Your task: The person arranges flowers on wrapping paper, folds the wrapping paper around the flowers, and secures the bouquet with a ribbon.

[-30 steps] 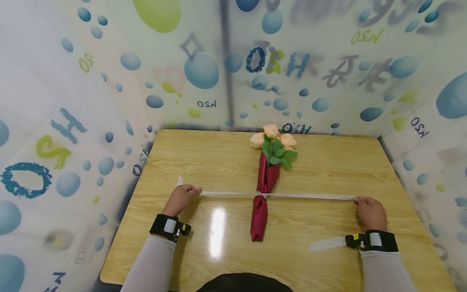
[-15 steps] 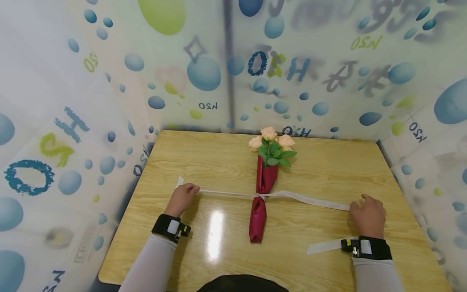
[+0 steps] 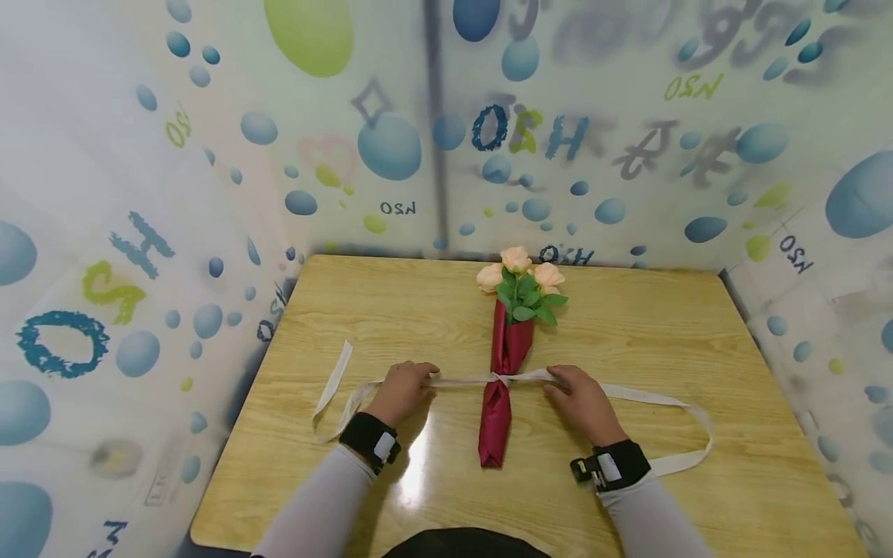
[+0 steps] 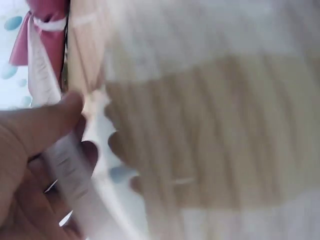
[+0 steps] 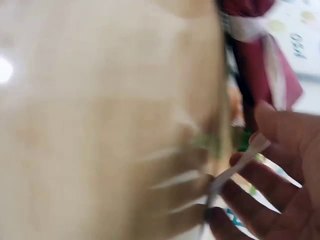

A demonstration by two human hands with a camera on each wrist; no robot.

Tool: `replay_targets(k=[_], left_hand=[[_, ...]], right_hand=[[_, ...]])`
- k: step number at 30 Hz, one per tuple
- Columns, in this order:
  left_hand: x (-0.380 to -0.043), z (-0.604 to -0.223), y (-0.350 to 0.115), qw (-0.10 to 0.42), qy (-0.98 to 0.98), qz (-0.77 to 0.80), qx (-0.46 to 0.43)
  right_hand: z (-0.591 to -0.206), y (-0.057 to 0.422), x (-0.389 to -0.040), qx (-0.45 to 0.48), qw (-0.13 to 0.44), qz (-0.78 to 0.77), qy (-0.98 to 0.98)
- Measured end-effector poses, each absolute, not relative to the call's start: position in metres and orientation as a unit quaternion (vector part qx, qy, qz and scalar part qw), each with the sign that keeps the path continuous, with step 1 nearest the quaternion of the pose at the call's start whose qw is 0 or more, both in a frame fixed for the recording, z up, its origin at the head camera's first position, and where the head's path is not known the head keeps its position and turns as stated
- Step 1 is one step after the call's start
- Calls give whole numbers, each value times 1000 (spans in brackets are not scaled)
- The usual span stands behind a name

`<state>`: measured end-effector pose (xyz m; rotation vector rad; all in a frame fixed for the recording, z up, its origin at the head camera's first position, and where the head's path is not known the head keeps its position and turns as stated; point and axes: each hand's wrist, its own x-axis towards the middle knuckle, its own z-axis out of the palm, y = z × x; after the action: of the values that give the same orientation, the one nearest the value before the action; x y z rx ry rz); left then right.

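Peach roses (image 3: 516, 260) with green leaves stand out of a dark red wrapper (image 3: 494, 434) lying on the table, stems toward me. A white ribbon (image 3: 456, 382) is tied round the wrapper's narrow waist, its two tails running out sideways. Just left of the bouquet, my left hand (image 3: 403, 394) pinches one tail between thumb and fingers; printed letters show on this ribbon (image 4: 70, 170) in the left wrist view. On the other side, my right hand (image 3: 584, 403) holds the second tail near the knot, and the ribbon (image 5: 240, 165) passes under the thumb across the fingers.
The wooden table (image 3: 391, 310) meets patterned walls (image 3: 314, 116) at its back and sides. Loose ribbon curls beyond both hands: a folded end (image 3: 336, 376) at left and a wide loop (image 3: 706, 426) at right. A dark rounded shape (image 3: 467, 542) shows at the bottom edge.
Both hands have come inward along the ribbon, from far out on the tails to close beside the bouquet. The right hand loosened and took a new hold; the outer ribbon now lies in slack curves.
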<state>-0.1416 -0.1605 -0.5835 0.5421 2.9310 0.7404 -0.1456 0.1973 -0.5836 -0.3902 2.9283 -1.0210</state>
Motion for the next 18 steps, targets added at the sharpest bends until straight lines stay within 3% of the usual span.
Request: replay_targets(k=[11,18], left_hand=[[-150,-561,-133,-57,882,455,112],[-158,-551,-97,-18,777,627,58]], right_hand=[[-592,195,-145,-148,-21,-287,946],[-587,193,-143,-154,-18,-270,950]])
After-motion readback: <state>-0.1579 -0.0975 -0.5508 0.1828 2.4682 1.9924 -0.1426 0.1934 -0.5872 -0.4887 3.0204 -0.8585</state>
